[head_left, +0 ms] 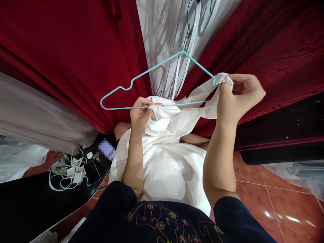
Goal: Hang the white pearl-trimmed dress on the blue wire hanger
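Observation:
A white dress (174, 168) with pearl-beaded edges lies over my lap, its upper part raised toward a light-blue hanger (157, 66). My right hand (238, 92) pinches one beaded strap, which passes over the hanger's right shoulder end. The other strap is in my left hand (141, 113), whose fingers are closed on it at the hanger's lower bar. No cloth sits on the hanger's left shoulder end. The hanger's hook reaches up to the white garments behind.
Dark red curtains (76, 44) hang on both sides, with white fabric (162, 44) between them. On a black bench (22, 199) at left lie white cables (68, 175), a dark phone (92, 172) and a lit phone (107, 150). Red tiles (283, 195) cover the floor.

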Available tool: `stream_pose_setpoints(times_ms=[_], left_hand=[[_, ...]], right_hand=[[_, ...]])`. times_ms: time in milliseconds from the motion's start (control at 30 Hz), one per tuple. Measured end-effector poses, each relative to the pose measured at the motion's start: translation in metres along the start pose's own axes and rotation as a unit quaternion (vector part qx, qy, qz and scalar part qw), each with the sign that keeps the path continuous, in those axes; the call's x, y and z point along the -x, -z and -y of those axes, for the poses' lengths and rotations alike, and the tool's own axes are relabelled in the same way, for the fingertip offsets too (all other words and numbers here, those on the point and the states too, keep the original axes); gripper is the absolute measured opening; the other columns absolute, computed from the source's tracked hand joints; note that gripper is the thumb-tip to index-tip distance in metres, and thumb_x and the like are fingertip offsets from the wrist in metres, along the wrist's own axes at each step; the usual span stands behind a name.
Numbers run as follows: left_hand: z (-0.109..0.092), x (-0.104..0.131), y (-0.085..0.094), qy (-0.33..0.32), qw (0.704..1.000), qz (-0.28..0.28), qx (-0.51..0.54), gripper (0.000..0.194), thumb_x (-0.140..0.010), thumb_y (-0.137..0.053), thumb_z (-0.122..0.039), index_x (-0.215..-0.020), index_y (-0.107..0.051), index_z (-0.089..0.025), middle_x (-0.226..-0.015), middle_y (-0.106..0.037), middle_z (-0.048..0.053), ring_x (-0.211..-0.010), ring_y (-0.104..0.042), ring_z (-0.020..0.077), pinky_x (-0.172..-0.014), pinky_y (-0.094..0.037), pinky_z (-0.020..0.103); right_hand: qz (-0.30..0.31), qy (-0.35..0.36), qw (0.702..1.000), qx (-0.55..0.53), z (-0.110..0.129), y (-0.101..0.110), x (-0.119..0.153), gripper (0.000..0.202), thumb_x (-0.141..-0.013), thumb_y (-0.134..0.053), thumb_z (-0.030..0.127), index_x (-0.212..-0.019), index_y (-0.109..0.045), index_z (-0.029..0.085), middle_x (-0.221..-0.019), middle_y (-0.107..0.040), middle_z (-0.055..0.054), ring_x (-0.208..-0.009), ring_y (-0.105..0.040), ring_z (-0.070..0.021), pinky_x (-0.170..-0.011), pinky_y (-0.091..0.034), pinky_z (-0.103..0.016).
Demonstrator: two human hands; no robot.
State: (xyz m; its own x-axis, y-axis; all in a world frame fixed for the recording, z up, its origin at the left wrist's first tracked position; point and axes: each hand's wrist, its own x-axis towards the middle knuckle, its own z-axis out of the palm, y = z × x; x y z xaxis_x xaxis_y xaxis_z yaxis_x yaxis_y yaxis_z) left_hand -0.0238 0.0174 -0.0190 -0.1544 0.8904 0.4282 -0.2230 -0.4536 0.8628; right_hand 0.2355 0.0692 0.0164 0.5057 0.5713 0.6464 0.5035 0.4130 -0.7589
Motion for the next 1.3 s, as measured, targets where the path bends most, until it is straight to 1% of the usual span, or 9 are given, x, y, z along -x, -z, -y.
stream_pose_setpoints(times_ms=[167, 333, 400, 533, 567, 733, 867, 1100, 1300], left_hand=[[-0.001, -0.001, 0.002, 0.018, 1.0, -0.018, -0.002, 0.042, -0.079, -0.09, -0.056, -0.088, -0.066, -0.024, -0.079, -0.078, 0.003, -0.083, -0.081, 0.0234, -0.07, -0.057, 0.031], [0.008, -0.005, 0.004, 0.041, 0.999, -0.01, 0.016, 0.048, -0.076, -0.09, -0.062, -0.088, -0.063, -0.023, -0.077, -0.077, 0.003, -0.091, -0.082, 0.0267, -0.074, -0.06, 0.034], [0.013, -0.006, 0.001, 0.054, 0.998, -0.01, 0.029, 0.048, -0.076, -0.089, -0.062, -0.088, -0.063, -0.023, -0.079, -0.079, 0.004, -0.093, -0.082, 0.0273, -0.076, -0.06, 0.035], [0.016, -0.007, -0.006, 0.095, 0.994, -0.028, 0.044, 0.047, -0.075, -0.091, -0.058, -0.086, -0.061, -0.023, -0.083, -0.081, 0.006, -0.095, -0.082, 0.0278, -0.078, -0.061, 0.035], [0.015, -0.006, -0.006, 0.102, 0.993, -0.031, 0.046, 0.046, -0.075, -0.091, -0.056, -0.086, -0.061, -0.023, -0.083, -0.082, 0.006, -0.095, -0.082, 0.0279, -0.078, -0.061, 0.035], [0.008, -0.003, -0.006, 0.103, 0.993, -0.025, 0.048, 0.035, -0.083, -0.087, -0.046, -0.089, -0.061, -0.023, -0.09, -0.083, 0.006, -0.1, -0.081, 0.0277, -0.083, -0.061, 0.036], [0.01, -0.002, -0.002, 0.092, 0.995, -0.023, 0.036, 0.032, -0.084, -0.087, -0.041, -0.09, -0.061, -0.023, -0.091, -0.083, 0.006, -0.095, -0.08, 0.0246, -0.08, -0.059, 0.033], [0.013, -0.008, 0.03, 0.025, 0.992, -0.078, -0.099, 0.029, -0.077, -0.088, -0.041, -0.094, -0.074, -0.021, -0.095, -0.077, 0.003, -0.093, -0.074, 0.0189, -0.086, -0.056, 0.029], [-0.023, -0.017, 0.053, 0.051, 0.986, -0.04, -0.156, 0.034, -0.083, -0.083, -0.051, -0.098, -0.072, -0.023, -0.088, -0.074, 0.002, -0.096, -0.074, 0.0219, -0.081, -0.057, 0.033]], right_hand=[[-0.093, -0.003, 0.995, -0.021, -0.038, 0.03, -0.019, 0.013, -0.088, -0.071, 0.014, -0.081, -0.069, 0.024, -0.083, -0.065, -0.005, -0.08, -0.062, -0.0173, -0.077, -0.05, -0.033], [-0.135, -0.064, 0.988, -0.03, -0.075, 0.058, 0.026, 0.013, -0.085, -0.073, 0.014, -0.079, -0.07, 0.025, -0.084, -0.065, -0.005, -0.083, -0.063, -0.0195, -0.085, -0.052, -0.036], [-0.092, -0.092, 0.99, -0.05, -0.066, 0.06, 0.058, 0.004, -0.086, -0.072, 0.021, -0.082, -0.072, 0.022, -0.083, -0.066, -0.003, -0.079, -0.064, -0.0164, -0.082, -0.052, -0.035], [0.123, -0.105, 0.984, -0.078, -0.019, 0.049, 0.098, 0.018, -0.086, -0.077, 0.034, -0.095, -0.077, 0.018, -0.091, -0.073, -0.003, -0.084, -0.069, -0.0157, -0.08, -0.054, -0.033], [0.138, -0.094, 0.982, -0.085, -0.005, 0.043, 0.1, 0.019, -0.088, -0.076, 0.034, -0.099, -0.077, 0.019, -0.094, -0.074, -0.003, -0.086, -0.069, -0.0153, -0.081, -0.054, -0.032], [0.176, -0.078, 0.972, -0.139, 0.025, 0.005, 0.092, 0.032, -0.098, -0.065, 0.043, -0.124, -0.07, 0.024, -0.115, -0.072, -0.005, -0.092, -0.066, -0.0144, -0.082, -0.052, -0.031], [0.195, -0.106, 0.962, -0.157, 0.017, -0.015, 0.095, 0.024, -0.1, -0.061, 0.043, -0.095, -0.064, 0.02, -0.087, -0.061, 0.001, -0.081, -0.055, -0.0102, -0.076, -0.042, -0.026], [0.174, -0.099, 0.972, -0.122, 0.024, -0.005, 0.091, 0.021, -0.093, -0.063, 0.034, -0.08, -0.056, 0.02, -0.075, -0.052, 0.003, -0.07, -0.045, -0.0087, -0.067, -0.036, -0.024], [0.172, -0.096, 0.974, -0.111, 0.026, 0.005, 0.079, 0.016, -0.09, -0.064, 0.027, -0.077, -0.057, 0.019, -0.071, -0.05, 0.004, -0.066, -0.042, -0.0072, -0.064, -0.033, -0.025]])
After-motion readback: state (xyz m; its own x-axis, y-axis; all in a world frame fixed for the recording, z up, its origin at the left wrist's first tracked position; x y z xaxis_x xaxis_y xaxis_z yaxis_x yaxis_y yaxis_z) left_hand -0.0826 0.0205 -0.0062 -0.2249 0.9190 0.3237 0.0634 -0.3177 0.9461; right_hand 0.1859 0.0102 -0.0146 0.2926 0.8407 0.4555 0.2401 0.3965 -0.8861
